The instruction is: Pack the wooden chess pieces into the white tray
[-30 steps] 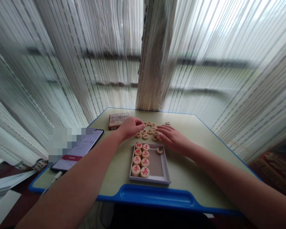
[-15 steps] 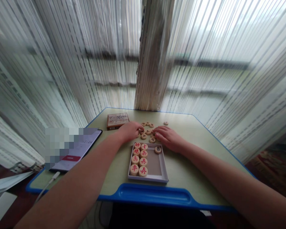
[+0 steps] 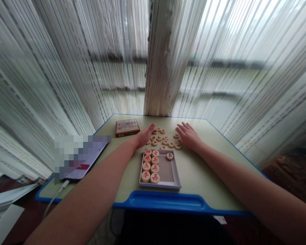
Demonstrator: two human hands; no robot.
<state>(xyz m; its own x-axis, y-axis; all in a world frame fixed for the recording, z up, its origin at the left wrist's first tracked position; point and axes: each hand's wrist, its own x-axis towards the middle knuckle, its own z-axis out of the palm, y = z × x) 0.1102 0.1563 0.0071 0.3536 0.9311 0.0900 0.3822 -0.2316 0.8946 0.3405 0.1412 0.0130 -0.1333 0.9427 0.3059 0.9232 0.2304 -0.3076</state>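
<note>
Several loose Chinese chess pieces (image 3: 159, 139) with dark characters lie spread on the table between my two hands. At their left edge my left hand (image 3: 144, 136) is turned on its side, fingers stretched out, with nothing seen in it. My right hand (image 3: 190, 136) lies palm down at their right edge, fingers apart, beside or over a few pieces partly hidden by it. Nearer to me sits a shallow white box tray (image 3: 177, 173). Its left half holds two columns of red-character pieces (image 3: 155, 168), and one dark-character piece (image 3: 169, 156) lies at its far right.
A printed box lid (image 3: 127, 126) lies at the back left of the table (image 3: 209, 183). Along the left edge rests a partly blurred phone (image 3: 88, 166) with a white cable (image 3: 63, 185) plugged in. The table has a blue rim with a molded groove (image 3: 168, 203); striped curtains hang behind.
My hands have moved apart, the right one outward and farther away. The dark-character pieces between them are now more spread out, and more of them show.
</note>
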